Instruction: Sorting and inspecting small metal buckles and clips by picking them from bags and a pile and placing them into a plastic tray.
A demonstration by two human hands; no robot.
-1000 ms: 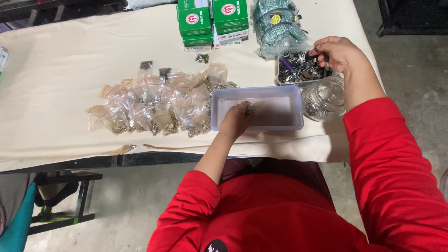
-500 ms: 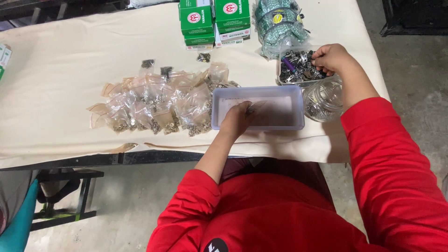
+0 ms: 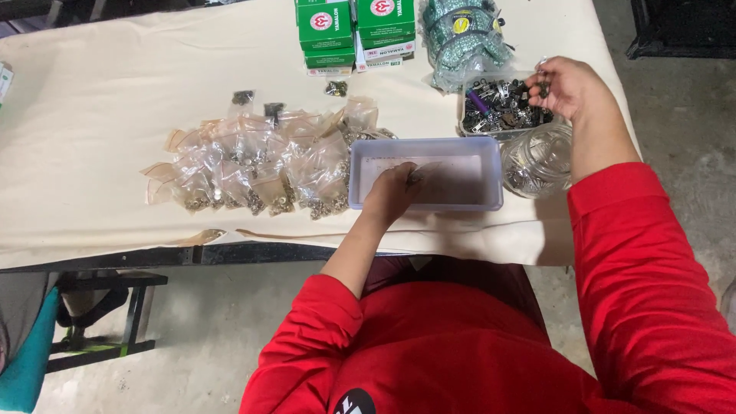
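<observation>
1. Head view: I am reaching my left hand [image 3: 395,192] into the pale blue tray [image 3: 491,201] in front of me, fingers curled and pinching at something small on its floor; I cannot tell what it is, or whether I am really gripping it.
2. I am holding my right hand [image 3: 571,86] over the far edge of the clear box [image 3: 502,107] of dark metal parts, fingers bent loosely around a small dark piece.
3. Judging from the layout, I am partway through: a heap of filled little bags [image 3: 261,165] is lying just left of the tray, while the box is holding plenty of loose parts and the tray is looking almost bare.
4. A clear jar [image 3: 537,159] is standing just right of the tray, touching or nearly touching it.
5. Green cartons [image 3: 353,31] and a teal bundle [image 3: 464,34] are sitting at the far edge.
6. I am working at a table under a cream cloth [image 3: 100,130]; below it a grey concrete floor [image 3: 192,322] and a dark stand [image 3: 115,307] are showing.
</observation>
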